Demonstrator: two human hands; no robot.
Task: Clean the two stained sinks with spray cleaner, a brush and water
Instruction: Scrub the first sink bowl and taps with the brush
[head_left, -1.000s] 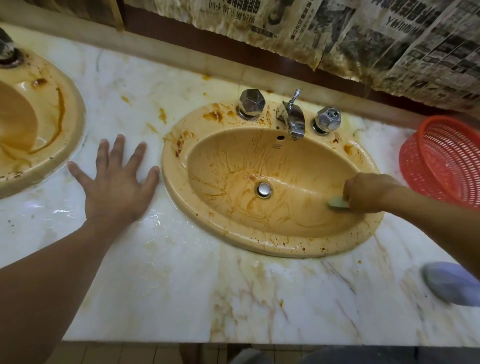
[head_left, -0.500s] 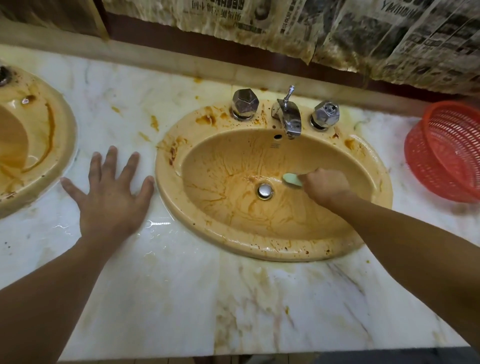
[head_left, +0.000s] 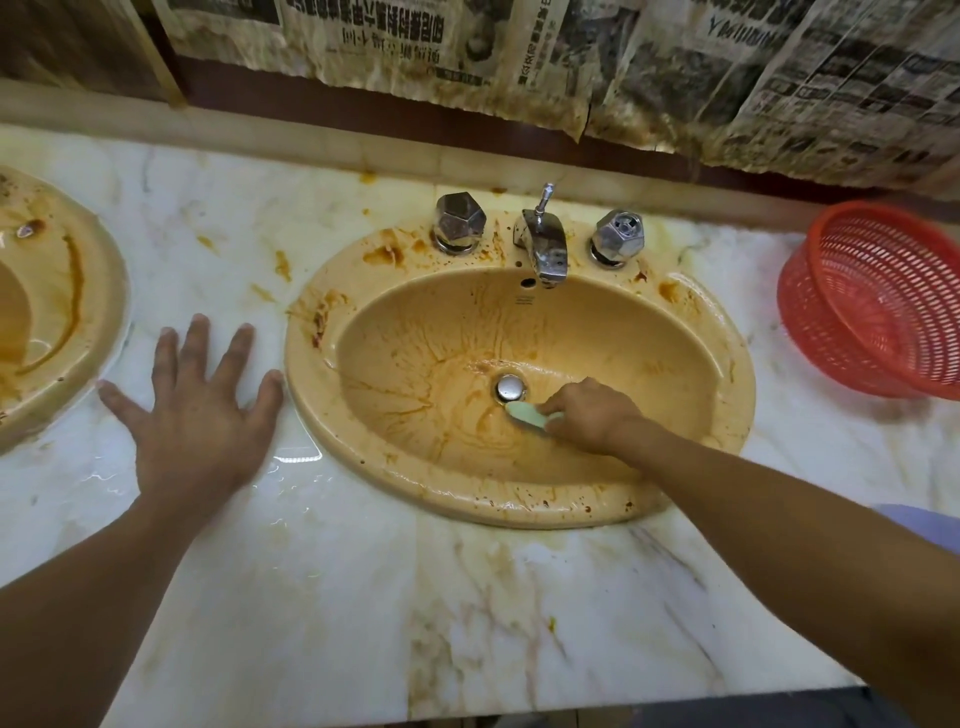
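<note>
One brush (head_left: 527, 415) beside drain (head_left: 509, 387) (sink rim (head_left: 519, 512) apart)

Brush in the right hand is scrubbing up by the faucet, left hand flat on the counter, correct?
Not quite: the head view shows the brush in the right hand scrubbing beside the drain, not by the faucet. The left hand is flat on the counter.

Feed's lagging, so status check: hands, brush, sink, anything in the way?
Left hand flat on the wet countertop. Right hand grips the brush, head beside the drain in the right sink. Brown streaks on basin and rim; nothing blocking.
</note>
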